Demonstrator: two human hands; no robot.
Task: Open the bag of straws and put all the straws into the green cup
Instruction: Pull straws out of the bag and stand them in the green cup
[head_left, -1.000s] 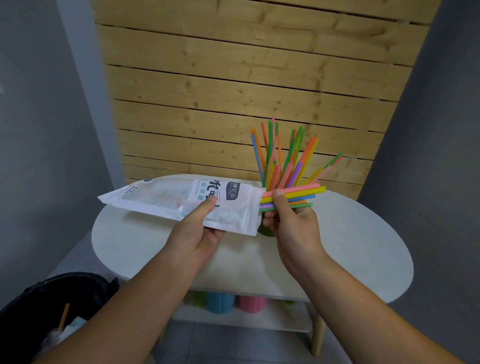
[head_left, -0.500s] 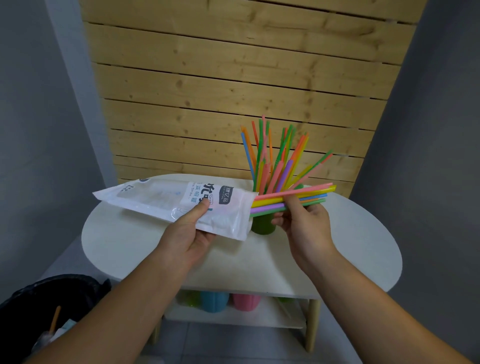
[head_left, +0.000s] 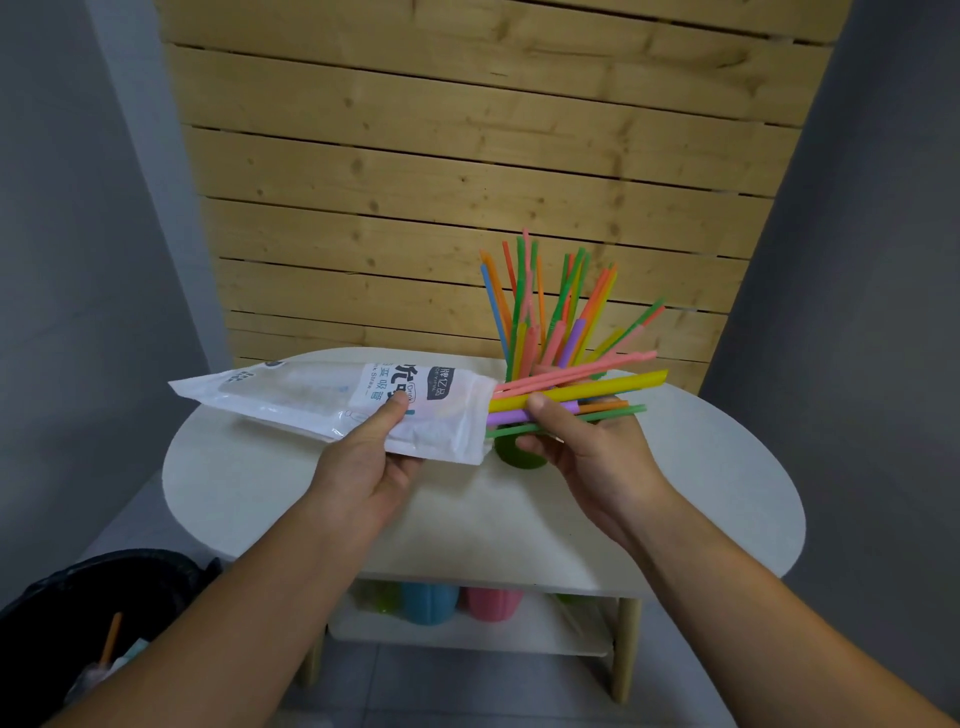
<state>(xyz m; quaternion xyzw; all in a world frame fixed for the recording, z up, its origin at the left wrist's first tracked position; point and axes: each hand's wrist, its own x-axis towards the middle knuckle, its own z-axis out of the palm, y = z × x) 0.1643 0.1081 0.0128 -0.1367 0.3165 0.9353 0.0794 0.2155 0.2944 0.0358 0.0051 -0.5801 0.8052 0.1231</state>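
My left hand (head_left: 366, 462) grips a white plastic straw bag (head_left: 332, 402) held level above the table, its open mouth facing right. My right hand (head_left: 587, 447) pinches a bunch of coloured straws (head_left: 576, 392) that stick out of the bag's mouth, most of their length outside it. Behind my right hand stands the green cup (head_left: 519, 454), largely hidden by fingers and bag. Many coloured straws (head_left: 550, 317) stand upright in the cup, fanning outward.
The white oval table (head_left: 675, 493) has a lower shelf with a blue cup (head_left: 428, 603) and a pink cup (head_left: 493, 603). A black bin (head_left: 98, 613) with litter sits at lower left. A wooden slat wall rises behind the table.
My right hand has drawn the bunch of straws further out of the bag to the right. The bag has stayed in my left hand.
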